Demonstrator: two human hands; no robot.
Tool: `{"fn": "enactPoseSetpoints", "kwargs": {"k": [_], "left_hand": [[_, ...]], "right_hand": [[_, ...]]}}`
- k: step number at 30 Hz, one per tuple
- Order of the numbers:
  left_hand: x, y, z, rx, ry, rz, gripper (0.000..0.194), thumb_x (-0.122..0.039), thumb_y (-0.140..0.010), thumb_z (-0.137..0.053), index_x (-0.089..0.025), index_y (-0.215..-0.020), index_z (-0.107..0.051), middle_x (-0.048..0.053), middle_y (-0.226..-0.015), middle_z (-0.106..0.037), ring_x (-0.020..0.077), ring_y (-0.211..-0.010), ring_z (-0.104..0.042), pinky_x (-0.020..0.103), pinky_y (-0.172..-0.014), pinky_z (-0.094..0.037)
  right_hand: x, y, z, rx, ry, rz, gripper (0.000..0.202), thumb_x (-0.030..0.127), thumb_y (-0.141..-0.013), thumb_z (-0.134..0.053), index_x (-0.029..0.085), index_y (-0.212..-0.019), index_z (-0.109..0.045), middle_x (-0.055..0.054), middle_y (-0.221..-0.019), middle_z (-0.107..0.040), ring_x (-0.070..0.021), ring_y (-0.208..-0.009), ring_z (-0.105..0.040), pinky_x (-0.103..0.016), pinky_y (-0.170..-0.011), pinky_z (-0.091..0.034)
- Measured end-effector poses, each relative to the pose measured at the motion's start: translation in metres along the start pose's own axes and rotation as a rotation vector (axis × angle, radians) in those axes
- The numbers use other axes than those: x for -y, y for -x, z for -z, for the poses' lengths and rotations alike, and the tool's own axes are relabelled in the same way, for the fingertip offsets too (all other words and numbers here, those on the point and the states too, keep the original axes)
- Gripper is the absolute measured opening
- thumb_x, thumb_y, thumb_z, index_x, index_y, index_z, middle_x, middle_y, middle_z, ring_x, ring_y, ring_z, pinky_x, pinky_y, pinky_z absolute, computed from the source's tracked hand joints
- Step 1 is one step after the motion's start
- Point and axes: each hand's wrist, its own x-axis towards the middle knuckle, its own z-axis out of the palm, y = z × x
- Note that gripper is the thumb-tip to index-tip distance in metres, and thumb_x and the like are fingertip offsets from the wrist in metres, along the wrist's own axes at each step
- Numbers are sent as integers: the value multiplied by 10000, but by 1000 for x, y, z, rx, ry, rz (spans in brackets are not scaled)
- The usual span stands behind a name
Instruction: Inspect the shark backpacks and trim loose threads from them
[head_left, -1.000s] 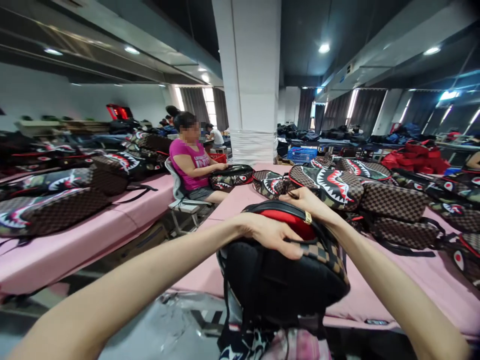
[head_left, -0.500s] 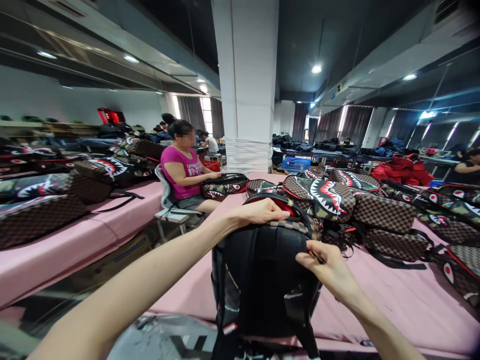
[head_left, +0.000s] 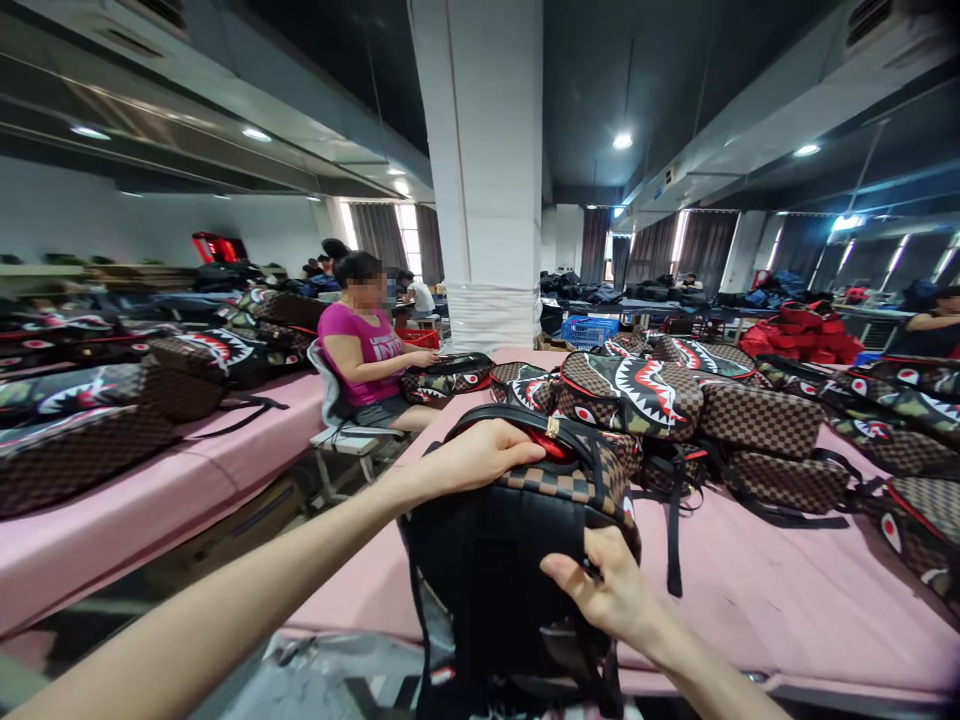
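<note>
A backpack with a black back panel and brown checkered top stands upright in front of me, its back turned my way. Its top zip opening is partly apart, showing red lining and a gold-coloured zipper pull. My left hand grips the upper rim beside this opening, fingers bent over and partly hidden. Lower down, my right hand holds the backpack's right side; its thumb lies towards the black panel and the other fingers curl at the edge. Shoulder straps hang at the backpack's lower part.
Several checkered backpacks with shark-mouth prints lie on the pink-covered table. More bags rest on another pink table at left. Between them a seated person handles a bag. A white pillar stands beyond.
The backpack's top has tipped towards me, showing more checkered fabric and red lining. My right hand has moved down and left with its side; my left hand has shifted slightly left and down.
</note>
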Motion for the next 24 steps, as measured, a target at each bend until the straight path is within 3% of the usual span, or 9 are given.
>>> {"fn": "enactPoseSetpoints", "kwargs": {"k": [3,5,6,10,13,17,19,21,24], "left_hand": [[-14,36,11,-342,-92,-115,306,-414,-836,-468,-183,-870,-666,26,-854,-667,156,-801,-572,235,-743,-433],[-13,66,15,-592,-122,-15,309,-412,-845,-446,-185,-859,-655,34,-840,-671,165,-798,-580,245,-739,-442],[-8,80,13,-646,-127,84,329,-424,-846,-437,-177,-795,-649,34,-776,-664,162,-743,-578,243,-697,-444],[26,111,-15,-451,-16,410,405,-485,-813,-450,-152,-629,-590,15,-636,-611,146,-630,-550,237,-614,-432],[42,103,-42,-446,274,408,426,-544,-776,-485,-136,-709,-586,17,-671,-603,152,-667,-553,257,-650,-447],[29,77,-60,-412,812,307,524,-580,-746,-515,-99,-928,-617,110,-853,-652,210,-806,-606,308,-735,-480],[19,69,-65,-383,750,227,492,-518,-717,-581,-105,-982,-618,120,-961,-653,230,-893,-596,325,-787,-481],[15,66,-69,-376,531,134,430,-450,-733,-586,-126,-1016,-611,95,-1031,-646,224,-964,-564,331,-856,-460],[19,64,-73,-335,270,102,341,-412,-785,-530,-123,-941,-619,63,-902,-661,197,-882,-559,294,-811,-467]], "right_hand": [[-2,1,4,-68,-21,-3,222,352,-834,-512,200,-890,-664,-40,-825,-684,-200,-761,-620,-288,-733,-485],[-8,-3,7,-113,-21,-31,228,361,-828,-527,205,-918,-667,-46,-862,-697,-219,-791,-632,-310,-747,-493],[-12,-5,9,-116,-22,-47,234,372,-827,-528,202,-906,-668,-48,-861,-699,-223,-785,-634,-314,-738,-496],[-22,-14,9,-76,-14,-95,277,424,-826,-515,191,-794,-661,-35,-733,-686,-207,-663,-622,-285,-629,-495],[-23,-15,6,-75,7,-85,309,458,-810,-516,193,-747,-662,-25,-648,-665,-199,-580,-600,-277,-558,-485],[-28,-11,11,-135,75,-101,325,483,-780,-541,193,-703,-666,-37,-649,-665,-219,-599,-605,-299,-568,-498],[-34,-9,17,-187,92,-133,314,480,-764,-565,189,-700,-663,-46,-685,-672,-229,-635,-614,-308,-587,-503],[-38,-7,24,-223,97,-181,314,478,-753,-580,186,-651,-635,-39,-641,-651,-218,-600,-598,-302,-556,-493],[-38,-8,28,-253,110,-228,337,482,-734,-594,192,-565,-567,-14,-541,-581,-186,-517,-539,-285,-489,-456]]}}
